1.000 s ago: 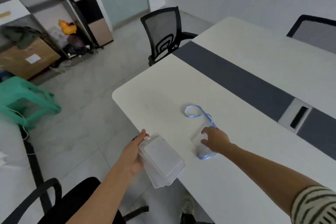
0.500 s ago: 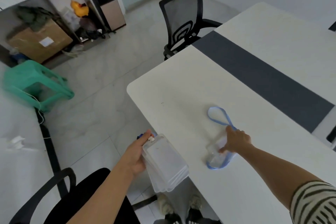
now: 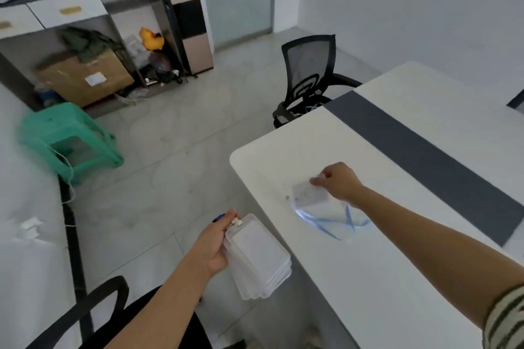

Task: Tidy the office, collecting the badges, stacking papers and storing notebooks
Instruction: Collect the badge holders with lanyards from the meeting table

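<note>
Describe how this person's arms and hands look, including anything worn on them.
Both hands are bare: no gloves, rings or watch show on the left hand or the right hand. The left forearm is uncovered to the frame's edge. The right forearm is uncovered up to a cream sleeve with dark stripes at the lower right corner.

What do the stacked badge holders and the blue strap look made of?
Badge holders: likely clear, slightly frosted plastic; white cards show through the stacked sleeves. Blue strap: probably flat woven fabric or ribbon; it bends limply in loops, though blurred.
</note>
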